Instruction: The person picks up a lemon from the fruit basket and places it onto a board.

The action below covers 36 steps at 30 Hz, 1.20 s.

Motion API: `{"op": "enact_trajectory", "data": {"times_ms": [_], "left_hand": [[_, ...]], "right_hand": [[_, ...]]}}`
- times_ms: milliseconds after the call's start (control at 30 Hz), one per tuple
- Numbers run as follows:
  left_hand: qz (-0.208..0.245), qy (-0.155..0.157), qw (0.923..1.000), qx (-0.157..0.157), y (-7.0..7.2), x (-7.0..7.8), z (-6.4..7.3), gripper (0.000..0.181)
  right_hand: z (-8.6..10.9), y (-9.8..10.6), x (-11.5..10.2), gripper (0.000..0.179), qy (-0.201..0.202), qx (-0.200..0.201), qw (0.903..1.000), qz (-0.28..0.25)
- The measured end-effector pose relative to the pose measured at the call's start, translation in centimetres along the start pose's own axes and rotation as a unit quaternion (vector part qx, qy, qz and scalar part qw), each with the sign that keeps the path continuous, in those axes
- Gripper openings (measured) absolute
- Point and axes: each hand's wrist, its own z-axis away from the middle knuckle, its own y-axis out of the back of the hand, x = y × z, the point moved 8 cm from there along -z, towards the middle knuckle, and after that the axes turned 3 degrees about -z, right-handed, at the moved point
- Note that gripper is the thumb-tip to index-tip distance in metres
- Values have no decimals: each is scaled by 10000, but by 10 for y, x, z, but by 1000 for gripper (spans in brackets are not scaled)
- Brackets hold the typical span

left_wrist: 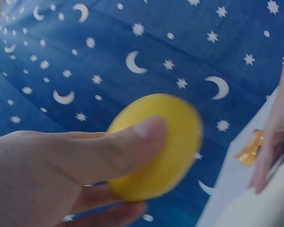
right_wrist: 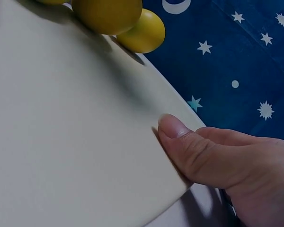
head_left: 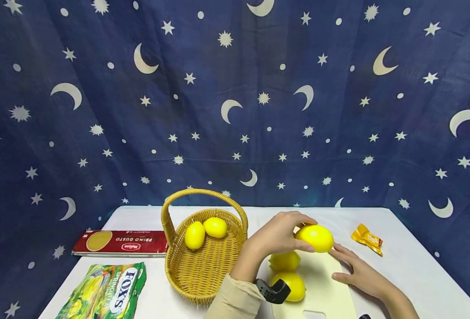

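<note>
My left hand (head_left: 280, 232) holds a yellow lemon (head_left: 316, 238) above a cream cutting board (head_left: 324, 283). In the left wrist view the thumb (left_wrist: 128, 146) lies across the near side of this lemon (left_wrist: 180, 142), with fingers behind and below it. Two more lemons lie on the board's left part, one farther back (head_left: 284, 261) and one nearer (head_left: 292, 287). My right hand (head_left: 360, 272) grips the board's right edge. The right wrist view shows its thumb (right_wrist: 175, 130) on top of the board (right_wrist: 85, 127), the other fingers at the edge and partly hidden.
Left of the board stands a wicker basket (head_left: 197, 277) with a tall handle and two lemons (head_left: 195, 235) inside. A red spaghetti pack (head_left: 139, 243) and a green Fox's sweets bag (head_left: 103, 290) lie farther left. An orange wrapped packet (head_left: 367, 239) lies at the right.
</note>
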Motion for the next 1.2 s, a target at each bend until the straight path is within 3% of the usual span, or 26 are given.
{"op": "enact_trajectory", "data": {"times_ms": [267,433,900,1200], "left_hand": [[85,447,9963,733,-20,-40,-14,56],[-153,358,9947,948,-35,-45,-20,57],[-997,341,9929,544,-62,-41,-28,49],[-1118,651,9914,215,-78,-45,-29,48]], "right_hand": [[-2,-2,-12,69,323,69,9994,-28],[0,0,-9,69,290,120,9995,29],[2,3,-9,70,263,87,9996,12],[2,3,-8,71,212,97,9997,-11]]}}
